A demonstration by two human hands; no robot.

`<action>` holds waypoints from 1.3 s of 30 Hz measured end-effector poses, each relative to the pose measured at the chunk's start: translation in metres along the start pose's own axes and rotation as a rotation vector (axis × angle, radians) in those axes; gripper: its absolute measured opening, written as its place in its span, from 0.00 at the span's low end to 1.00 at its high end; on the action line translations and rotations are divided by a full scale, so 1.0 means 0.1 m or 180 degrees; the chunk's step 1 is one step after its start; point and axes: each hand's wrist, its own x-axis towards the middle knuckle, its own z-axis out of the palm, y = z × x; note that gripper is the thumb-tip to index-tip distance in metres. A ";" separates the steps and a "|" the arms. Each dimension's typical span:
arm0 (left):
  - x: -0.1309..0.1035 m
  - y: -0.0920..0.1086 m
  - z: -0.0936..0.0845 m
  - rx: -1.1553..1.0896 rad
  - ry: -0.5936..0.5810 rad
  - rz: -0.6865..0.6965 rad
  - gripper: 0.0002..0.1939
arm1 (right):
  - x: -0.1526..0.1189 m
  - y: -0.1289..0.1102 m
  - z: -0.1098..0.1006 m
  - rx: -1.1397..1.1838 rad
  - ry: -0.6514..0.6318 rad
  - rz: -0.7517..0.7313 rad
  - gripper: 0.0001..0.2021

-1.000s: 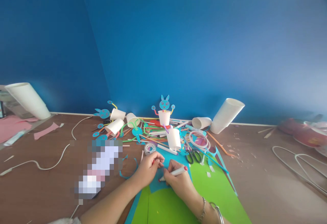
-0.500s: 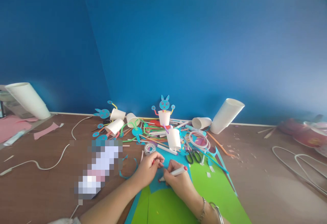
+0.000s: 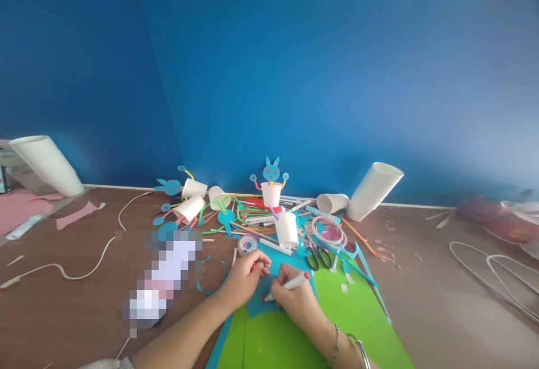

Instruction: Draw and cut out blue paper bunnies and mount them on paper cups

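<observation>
My right hand (image 3: 297, 296) grips a white marker (image 3: 297, 282) with a red end, its red tip down at the blue paper (image 3: 261, 304). Curled fingers on my left hand (image 3: 246, 276) close round a small red marker cap (image 3: 253, 267), mostly hidden by them. The heel of that hand rests by the blue sheet, which lies over green paper (image 3: 349, 324). Just beyond my hands are a roll of tape (image 3: 247, 245), a second marker (image 3: 275, 246), black-handled scissors (image 3: 319, 259) and a tilted white paper cup (image 3: 287, 229) with a purple straw.
A paper cup (image 3: 270, 194) with a blue rabbit head stands by the wall. Other cup figures (image 3: 189, 209) lie to the left among scattered straws. Cup stacks (image 3: 374, 190) lean at both sides. A blurred-out object (image 3: 164, 279) lies left of my forearm; cables (image 3: 63, 270) cross the table.
My right hand and the marker have shifted very slightly to the right. My left hand stays in place.
</observation>
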 end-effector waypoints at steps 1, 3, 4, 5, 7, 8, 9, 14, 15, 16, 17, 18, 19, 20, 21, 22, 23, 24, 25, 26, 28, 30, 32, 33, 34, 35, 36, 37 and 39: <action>0.00 0.01 0.00 -0.0018 0.0015 -0.0031 0.07 | 0.01 0.00 -0.01 0.0149 0.0007 0.0072 0.09; 0.01 0.01 0.00 -0.0086 0.0026 -0.0092 0.07 | 0.03 -0.02 -0.05 0.0558 0.0141 0.0238 0.10; 0.01 0.01 0.00 -0.0131 0.0024 -0.0115 0.07 | 0.05 -0.04 -0.08 0.0830 0.0263 0.0303 0.11; 0.01 0.00 0.00 -0.0181 0.0024 -0.0133 0.07 | 0.07 -0.06 -0.13 0.1126 0.0398 0.0335 0.12; 0.01 -0.01 0.00 -0.0287 0.0027 -0.0156 0.08 | 0.12 -0.13 -0.23 0.1755 0.0640 0.0303 0.13; 0.01 -0.01 0.00 -0.0338 0.0042 -0.0162 0.09 | 0.14 -0.16 -0.29 0.2022 0.0688 0.0269 0.14; 0.01 -0.02 0.00 -0.0393 0.0065 -0.0161 0.10 | 0.17 -0.20 -0.35 0.2268 0.0706 0.0256 0.14; -0.02 0.03 0.01 -0.0725 0.0162 0.0009 0.18 | 0.26 -0.22 -0.60 0.2835 0.0353 0.0102 0.19; -0.03 0.04 0.01 -0.0731 0.0191 0.0048 0.19 | 0.27 -0.20 -0.63 0.2844 0.0344 0.0066 0.19; -0.04 0.06 0.01 -0.0694 0.0234 0.0087 0.19 | 0.28 -0.18 -0.64 0.2839 0.0349 0.0041 0.19; -0.06 0.07 0.00 -0.0618 0.0288 0.0133 0.19 | 0.29 -0.16 -0.65 0.2831 0.0363 0.0028 0.20; -0.07 0.08 0.00 -0.0524 0.0359 0.0189 0.18 | 0.29 -0.14 -0.66 0.2828 0.0374 0.0022 0.21; -0.09 0.09 -0.01 -0.0437 0.0440 0.0250 0.18 | 0.30 -0.13 -0.66 0.2834 0.0383 0.0026 0.22; -0.10 0.09 -0.02 -0.0375 0.0518 0.0306 0.17 | 0.30 -0.12 -0.65 0.2846 0.0392 0.0040 0.24; -0.11 0.10 -0.03 -0.0341 0.0589 0.0348 0.17 | 0.31 -0.11 -0.65 0.2861 0.0406 0.0056 0.24; -0.13 0.11 -0.04 -0.0331 0.0634 0.0373 0.17 | 0.31 -0.11 -0.64 0.2870 0.0434 0.0064 0.24; -0.13 0.11 -0.06 -0.0332 0.0651 0.0389 0.17 | 0.31 -0.12 -0.63 0.2869 0.0471 0.0068 0.22; -0.14 0.12 -0.07 -0.0332 0.0639 0.0410 0.18 | 0.31 -0.12 -0.63 0.2853 0.0516 0.0065 0.20; -0.15 0.12 -0.08 -0.0321 0.0607 0.0449 0.19 | 0.30 -0.13 -0.62 0.2824 0.0573 0.0044 0.18; -0.15 0.12 -0.08 -0.0296 0.0570 0.0498 0.20 | 0.30 -0.14 -0.61 0.2774 0.0624 0.0011 0.16; -0.15 0.12 -0.08 -0.0214 0.0512 0.0546 0.20 | 0.28 -0.15 -0.60 0.2636 0.0708 -0.0053 0.15; -0.14 0.11 -0.08 -0.0132 0.0516 0.0506 0.19 | 0.26 -0.15 -0.58 0.2534 0.0766 -0.0075 0.14; -0.12 0.10 -0.07 -0.0035 0.0554 0.0471 0.18 | 0.25 -0.14 -0.56 0.2475 0.0722 -0.0050 0.14; -0.12 0.10 -0.07 0.0041 0.0576 0.0489 0.17 | 0.25 -0.13 -0.55 0.2443 0.0678 -0.0022 0.15; -0.11 0.10 -0.07 0.0158 0.0604 0.0530 0.16 | 0.24 -0.12 -0.54 0.2393 0.0619 0.0013 0.15; -0.12 0.11 -0.07 0.0331 0.0625 0.0587 0.15 | 0.24 -0.11 -0.53 0.2324 0.0559 0.0045 0.15; -0.13 0.12 -0.07 0.0565 0.0635 0.0661 0.13 | 0.24 -0.11 -0.53 0.2236 0.0515 0.0070 0.17; -0.16 0.14 -0.06 0.0851 0.0583 0.0760 0.12 | 0.23 -0.11 -0.52 0.2141 0.0492 0.0079 0.18; -0.23 0.17 0.00 0.1538 0.0271 0.1048 0.10 | 0.22 -0.13 -0.53 0.1903 0.0474 0.0003 0.21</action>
